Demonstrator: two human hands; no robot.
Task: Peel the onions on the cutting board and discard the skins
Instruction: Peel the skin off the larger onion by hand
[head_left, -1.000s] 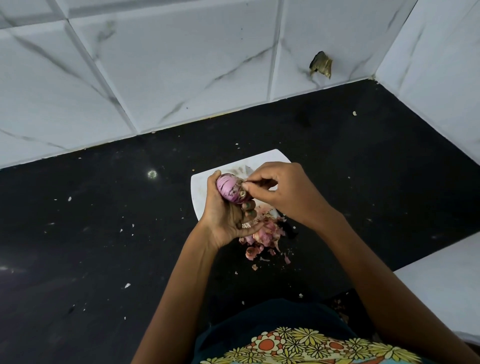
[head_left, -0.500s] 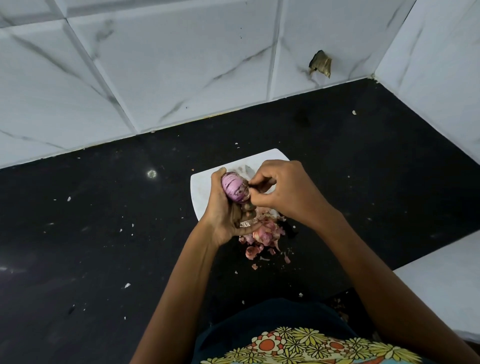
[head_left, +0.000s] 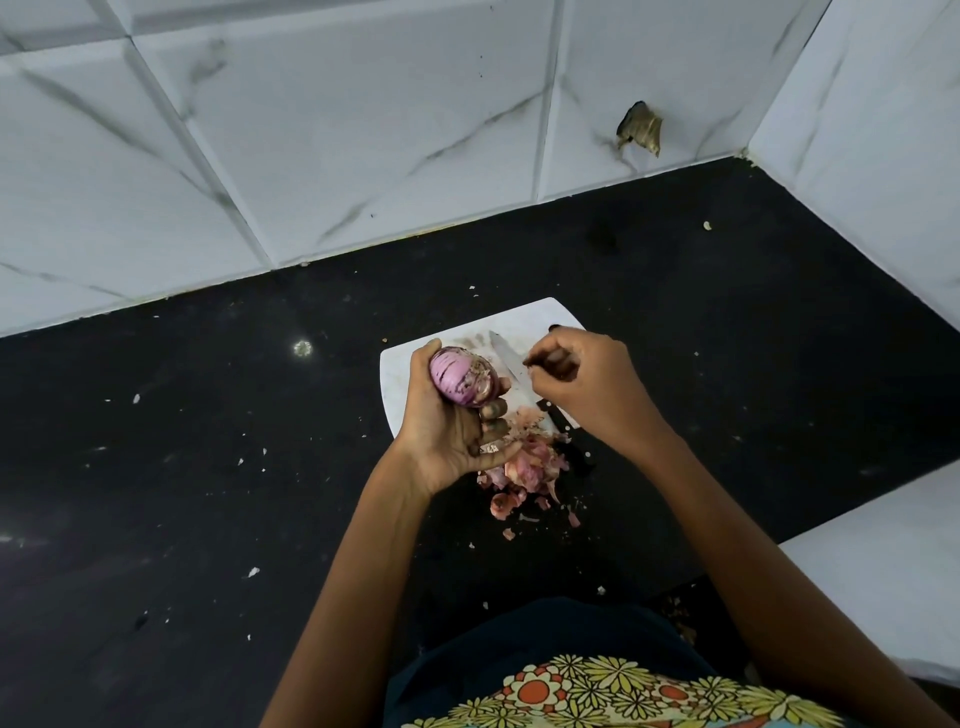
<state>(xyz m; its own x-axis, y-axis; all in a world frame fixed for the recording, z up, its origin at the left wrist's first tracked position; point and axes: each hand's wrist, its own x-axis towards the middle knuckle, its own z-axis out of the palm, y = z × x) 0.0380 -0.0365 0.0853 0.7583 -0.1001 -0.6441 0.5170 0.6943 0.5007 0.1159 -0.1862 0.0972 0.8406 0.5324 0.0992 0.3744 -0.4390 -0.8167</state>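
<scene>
Onion held up in the left hand above the white cutting board.
Black surface carries the board, with a knife lying across it and a heap of pink skins at its near edge. The left hand's fingers curl round the purple, partly peeled onion. The right hand is just beside the onion, apart from it, with its fingertips pinching a small dark scrap of skin.

Left hand grips onion over cutting board.
</scene>
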